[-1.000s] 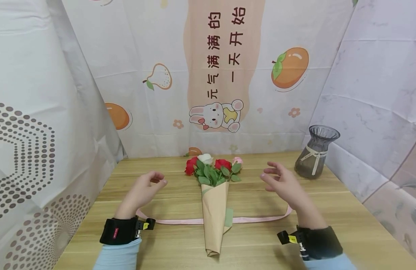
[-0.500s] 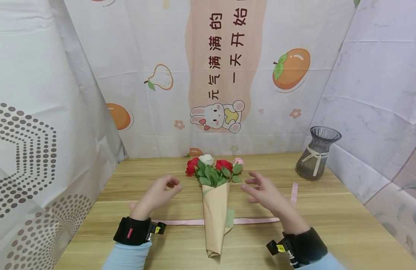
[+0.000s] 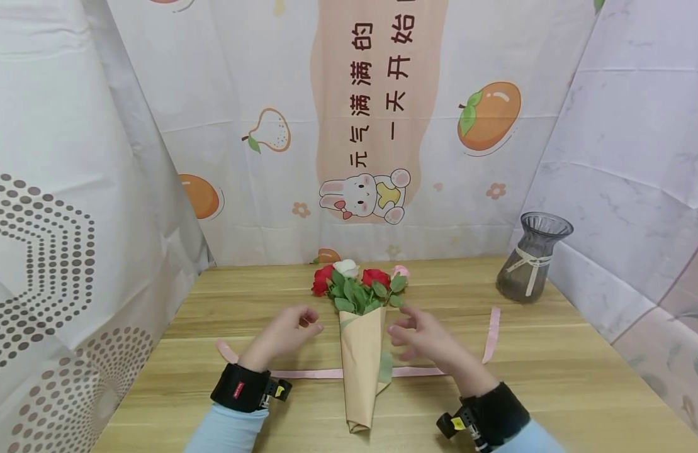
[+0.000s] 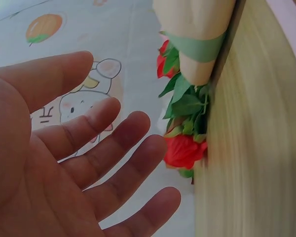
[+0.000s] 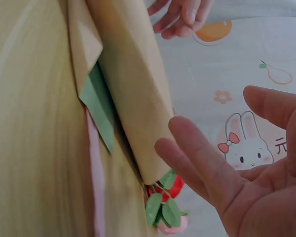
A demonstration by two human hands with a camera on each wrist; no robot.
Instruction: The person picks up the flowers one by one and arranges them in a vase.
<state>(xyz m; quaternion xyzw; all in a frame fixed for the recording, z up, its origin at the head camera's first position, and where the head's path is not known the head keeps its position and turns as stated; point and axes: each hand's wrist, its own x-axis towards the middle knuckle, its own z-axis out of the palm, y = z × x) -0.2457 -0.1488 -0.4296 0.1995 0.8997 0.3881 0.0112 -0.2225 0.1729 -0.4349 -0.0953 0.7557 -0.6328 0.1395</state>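
A bouquet of red, white and pink flowers in brown paper (image 3: 360, 371) lies on the table, blossoms toward the back. Beneath it a pink ribbon (image 3: 309, 374) runs left and right. My left hand (image 3: 283, 336) is just left of the wrap, apart from it, its fingers relaxed and holding nothing. On the other side my right hand (image 3: 430, 343) hovers close to the wrap with loosely bent fingers, also empty. The left wrist view shows the spread left hand (image 4: 89, 158) and a red flower (image 4: 185, 150); the right wrist view shows the right hand (image 5: 237, 182) beside the paper (image 5: 133, 74).
A grey glass vase (image 3: 524, 274) with a pale tied band stands at the back right of the wooden table (image 3: 213, 302). A printed curtain (image 3: 258, 189) hangs behind the table. The ribbon's ends bend at the far left and right.
Both hands have moved inward, from wide apart to close on either side of the bouquet. The ribbon's two ends, earlier hidden by the hands and arms, show now. The bouquet stays put.
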